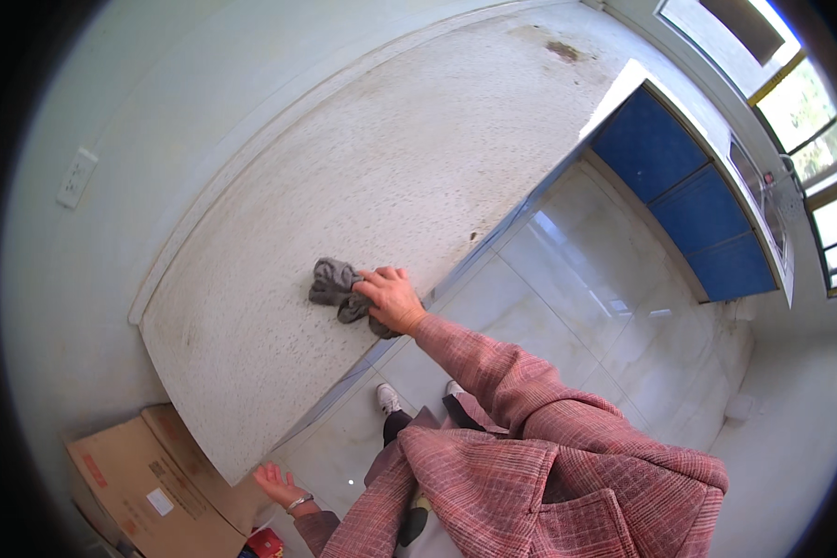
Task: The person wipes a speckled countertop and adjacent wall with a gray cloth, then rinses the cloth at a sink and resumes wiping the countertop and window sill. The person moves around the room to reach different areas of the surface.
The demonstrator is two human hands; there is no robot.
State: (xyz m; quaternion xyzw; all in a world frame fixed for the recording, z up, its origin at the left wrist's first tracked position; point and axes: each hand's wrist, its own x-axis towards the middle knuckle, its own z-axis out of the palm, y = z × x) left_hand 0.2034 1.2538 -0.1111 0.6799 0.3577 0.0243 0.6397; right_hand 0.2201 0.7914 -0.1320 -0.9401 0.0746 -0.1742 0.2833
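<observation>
A crumpled dark grey cloth (333, 282) lies on the pale speckled countertop (251, 279), near its front edge. My right hand (390, 300) presses on the cloth from above, with the fingers spread over part of it. Close to the counter's near left corner, my left hand (276, 484) is held low, fingers apart and nothing in it, a metal bracelet (300, 503) on the wrist. Dark brown stains (563, 51) mark the far part of the counter.
Below the counter's left end stands a cardboard box (160, 481), with a red item (265, 543) beside it. Blue cabinet doors (683, 188) are under the counter's return on the right, by a window (802, 104). A wall socket (77, 178) is at left. Glossy tiles (551, 279) cover the floor.
</observation>
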